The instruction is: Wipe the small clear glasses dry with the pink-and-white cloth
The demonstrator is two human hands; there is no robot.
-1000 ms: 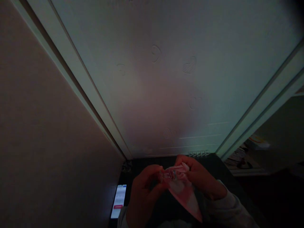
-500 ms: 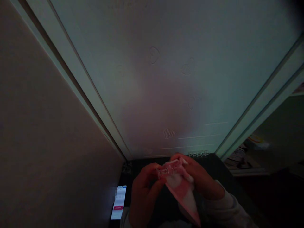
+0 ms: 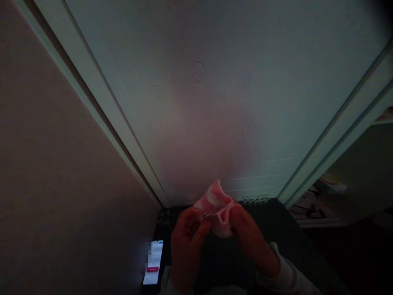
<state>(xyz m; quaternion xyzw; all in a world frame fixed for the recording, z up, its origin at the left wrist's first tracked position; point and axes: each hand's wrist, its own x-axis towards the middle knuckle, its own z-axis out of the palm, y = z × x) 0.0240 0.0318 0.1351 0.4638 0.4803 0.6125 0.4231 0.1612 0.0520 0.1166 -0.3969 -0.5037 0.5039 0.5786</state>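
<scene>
A small pink-and-white cloth (image 3: 212, 197) is bunched between my two hands, in front of the pale panel. Its folded edge curves round like a sock's cuff, though I cannot tell its exact kind. My left hand (image 3: 186, 246) is closed on the cloth's left side, thumb and fingers pinching near a small, clear, shiny piece (image 3: 203, 216). On the right side, my right hand (image 3: 253, 241) grips the edge with its fingers partly hidden by the fabric. One part of the cloth sticks up above both hands.
A lit phone (image 3: 154, 262) lies on the dark surface at lower left, by a brown wall (image 3: 67, 172). The pale panel (image 3: 196, 119) with embossed hearts rises ahead. Clear beads (image 3: 256, 199) line its foot. Shelves with items (image 3: 333, 184) stand at right.
The cloth's hanging length has swung up from below my hands to above them, and its edge now shows opened out. My right hand has moved slightly left and lower.
</scene>
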